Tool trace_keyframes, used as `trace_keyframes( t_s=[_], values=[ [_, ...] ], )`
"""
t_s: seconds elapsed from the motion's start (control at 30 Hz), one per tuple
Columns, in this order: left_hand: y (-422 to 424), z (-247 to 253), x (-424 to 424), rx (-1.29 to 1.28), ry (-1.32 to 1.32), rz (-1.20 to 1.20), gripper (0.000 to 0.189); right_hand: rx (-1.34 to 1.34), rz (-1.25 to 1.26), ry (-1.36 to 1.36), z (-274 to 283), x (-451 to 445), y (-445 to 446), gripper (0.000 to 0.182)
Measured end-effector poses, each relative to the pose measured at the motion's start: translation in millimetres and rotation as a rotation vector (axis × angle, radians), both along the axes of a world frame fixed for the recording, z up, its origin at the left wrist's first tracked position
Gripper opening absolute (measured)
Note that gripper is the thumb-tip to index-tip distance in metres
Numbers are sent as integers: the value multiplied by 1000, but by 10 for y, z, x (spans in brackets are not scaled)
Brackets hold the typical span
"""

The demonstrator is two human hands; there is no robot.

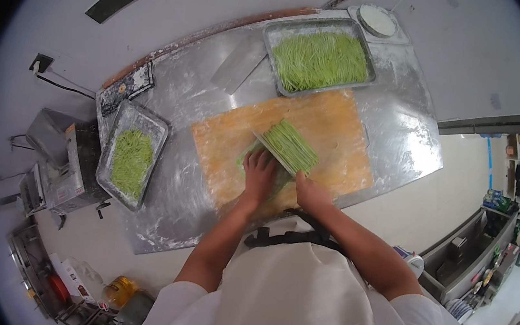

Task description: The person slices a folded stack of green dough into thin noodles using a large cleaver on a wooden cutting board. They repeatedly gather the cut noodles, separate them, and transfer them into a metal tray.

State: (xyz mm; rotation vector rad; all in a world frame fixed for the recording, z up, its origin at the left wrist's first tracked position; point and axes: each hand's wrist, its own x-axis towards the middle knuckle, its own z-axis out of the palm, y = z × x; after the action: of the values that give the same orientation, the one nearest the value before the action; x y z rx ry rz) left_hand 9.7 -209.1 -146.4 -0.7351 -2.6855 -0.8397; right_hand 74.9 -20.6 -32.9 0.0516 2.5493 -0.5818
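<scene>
My right hand [312, 194] grips the handle end of a knife [276, 155], whose blade slants up to the left. Along the blade's right side lies a bundle of cut green noodles [294, 142]. On the blade's left, my left hand [259, 172] rests on a sheet of green dough [282, 182], its fingertips close to the blade and not closed around anything. Part of the sheet is hidden under that hand. All of this is on a floured wooden cutting board [218, 145].
The board lies on a floured steel table [181, 172]. Beyond it are a metal tray [279, 83] of green noodles, a flat metal sheet [239, 65] and a bowl of white powder [377, 20]. At left stand a smaller noodle tray [160, 150] and a machine [77, 164].
</scene>
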Motion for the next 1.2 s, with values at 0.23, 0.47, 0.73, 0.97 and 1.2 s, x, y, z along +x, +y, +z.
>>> trace_keyframes(
  t_s=[0.23,0.47,0.73,0.97,1.2],
  values=[
    [-45,-31,51,-39,37,11,37,-31,-12,91,-111,53,71,21],
    [-7,53,16,-10,17,1,38,-6,5,40,-107,100,23,21],
    [-47,-2,41,-26,38,6,41,-28,13,119,-208,-18,1,18],
    [-7,59,29,-3,12,-11,42,25,19,-8,-71,93,-27,18],
    [-64,-37,101,-57,3,49,41,-24,16,85,-177,-60,-69,19]
  ],
)
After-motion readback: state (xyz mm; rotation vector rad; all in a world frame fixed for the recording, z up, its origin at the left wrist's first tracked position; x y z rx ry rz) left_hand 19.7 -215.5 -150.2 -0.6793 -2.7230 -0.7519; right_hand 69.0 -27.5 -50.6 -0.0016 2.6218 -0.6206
